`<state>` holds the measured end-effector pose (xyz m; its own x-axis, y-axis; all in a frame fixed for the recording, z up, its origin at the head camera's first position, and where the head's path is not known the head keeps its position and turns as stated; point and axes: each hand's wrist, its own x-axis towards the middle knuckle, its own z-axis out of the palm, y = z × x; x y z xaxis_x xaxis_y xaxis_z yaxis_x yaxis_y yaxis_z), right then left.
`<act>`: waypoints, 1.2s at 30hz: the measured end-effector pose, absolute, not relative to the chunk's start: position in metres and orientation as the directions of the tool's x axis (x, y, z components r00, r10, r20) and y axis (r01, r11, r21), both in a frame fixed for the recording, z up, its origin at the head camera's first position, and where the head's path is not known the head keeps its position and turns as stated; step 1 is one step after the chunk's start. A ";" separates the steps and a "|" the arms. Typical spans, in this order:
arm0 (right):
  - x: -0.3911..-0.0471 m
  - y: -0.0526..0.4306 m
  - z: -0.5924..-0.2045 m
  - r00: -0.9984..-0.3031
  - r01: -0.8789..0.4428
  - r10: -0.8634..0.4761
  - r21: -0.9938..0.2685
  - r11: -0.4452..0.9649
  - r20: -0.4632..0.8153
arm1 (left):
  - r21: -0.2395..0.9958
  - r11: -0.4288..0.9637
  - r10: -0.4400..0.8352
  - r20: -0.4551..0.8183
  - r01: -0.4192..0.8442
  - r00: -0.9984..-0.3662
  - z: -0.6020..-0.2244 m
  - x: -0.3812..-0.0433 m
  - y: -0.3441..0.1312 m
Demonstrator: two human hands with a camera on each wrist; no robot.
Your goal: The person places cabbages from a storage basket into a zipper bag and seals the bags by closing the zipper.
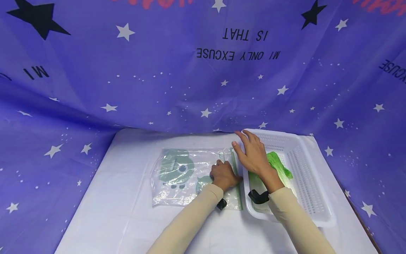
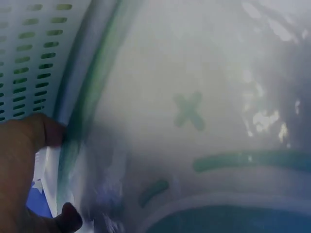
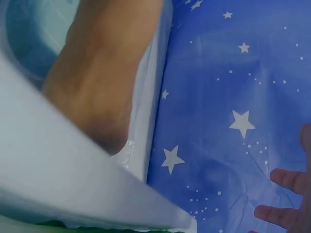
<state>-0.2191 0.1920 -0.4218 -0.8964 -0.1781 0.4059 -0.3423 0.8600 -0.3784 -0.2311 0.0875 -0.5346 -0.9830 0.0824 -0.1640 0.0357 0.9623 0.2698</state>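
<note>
A clear zip bag (image 1: 179, 174) printed with green cartoon figures lies flat on the white table, its green-edged end towards the basket. My left hand (image 1: 224, 175) rests on that end, thumb spread from the fingers; in the left wrist view the thumb (image 2: 46, 131) is at the green strip (image 2: 95, 77). Over the left rim of a white plastic basket (image 1: 309, 176) hangs my right hand (image 1: 253, 155), its fingers apart and holding nothing. Leafy green lettuce (image 1: 277, 165) lies in the basket, partly hidden by the right hand and wrist.
The basket stands at the table's right side, close beside the bag. White tablecloth (image 1: 108, 197) stretches to the left of the bag. A purple curtain (image 1: 190, 91) with stars and lettering hangs behind and at both sides.
</note>
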 end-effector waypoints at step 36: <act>-0.106 0.104 -0.534 -0.877 -0.425 -0.344 -0.209 0.881 0.335 | 0.649 0.673 0.345 0.149 0.355 -0.927 -0.531 -0.177 -0.059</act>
<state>-0.1058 0.1036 -0.5335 -0.8773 -0.3436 0.3350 -0.4248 0.8808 -0.2091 -0.1773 -0.0587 -0.5311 -0.9268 0.3446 0.1494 0.3548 0.6728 0.6492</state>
